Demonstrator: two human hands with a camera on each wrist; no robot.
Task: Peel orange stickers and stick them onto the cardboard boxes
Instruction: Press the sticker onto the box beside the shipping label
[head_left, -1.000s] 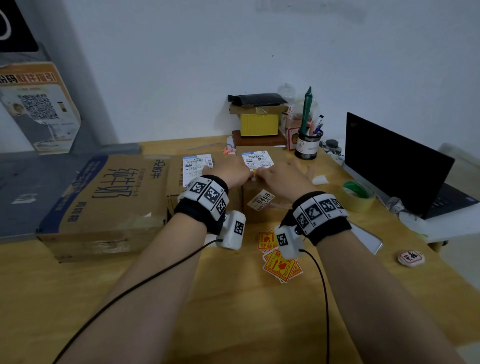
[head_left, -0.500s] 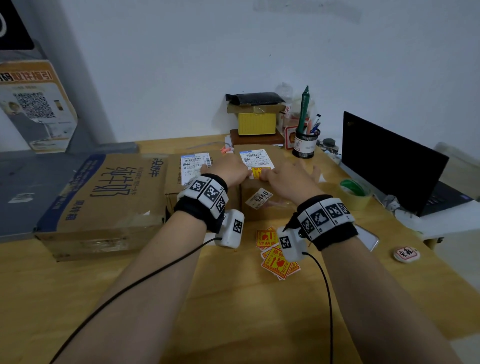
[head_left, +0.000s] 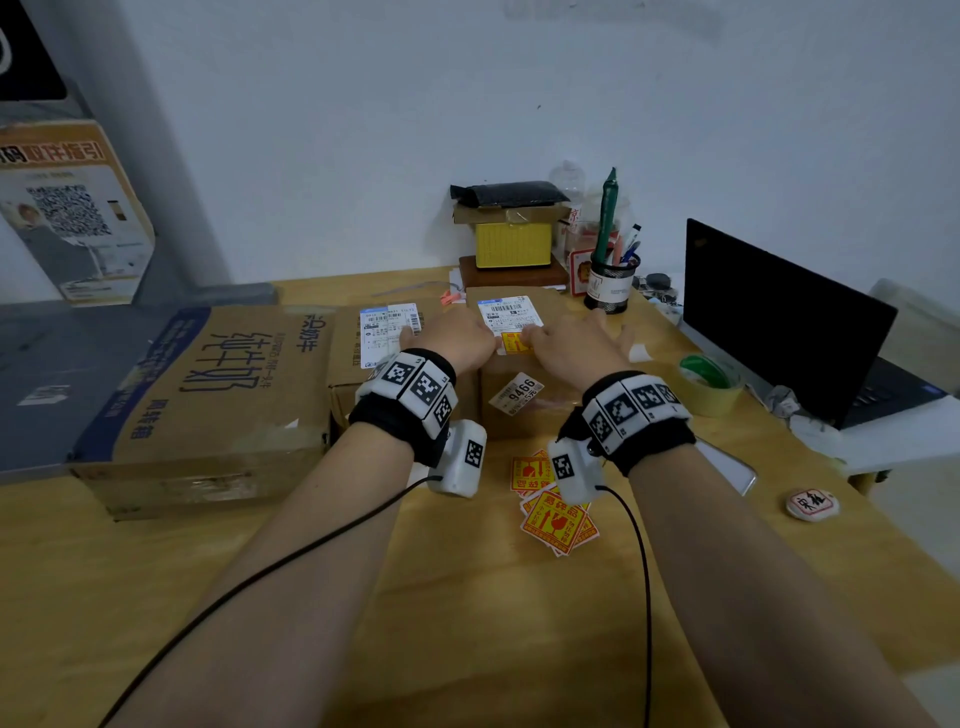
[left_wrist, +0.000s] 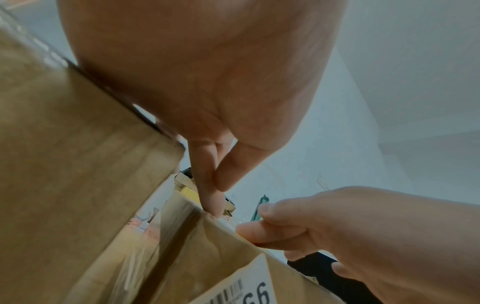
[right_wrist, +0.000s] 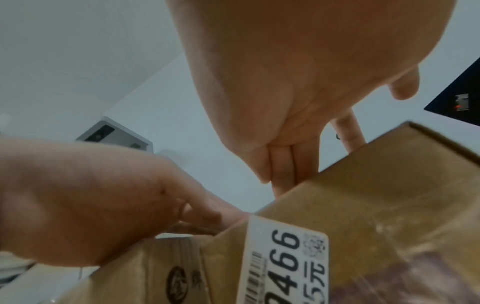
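An orange sticker (head_left: 513, 343) lies on top of the small cardboard box (head_left: 519, 423), just below its white shipping label (head_left: 506, 312). My left hand (head_left: 478, 340) touches the sticker's left edge with a straight finger (left_wrist: 211, 203), the thumb lying against it. My right hand (head_left: 543, 343) presses the sticker's right side, its fingers (right_wrist: 296, 164) straight on the box top (right_wrist: 389, 205). Both hands cover part of the sticker. A pile of orange stickers (head_left: 558, 517) lies on the table under my right wrist.
A middle box (head_left: 345, 374) and a large printed box (head_left: 218, 384) stand left of the small one. A tape roll (head_left: 709, 384), an open laptop (head_left: 779, 317), a pen holder (head_left: 610, 286) and a yellow box (head_left: 513, 244) stand at the right and back.
Both hands have stayed on the small box's top. More of the orange sticker shows between them now than a second ago.
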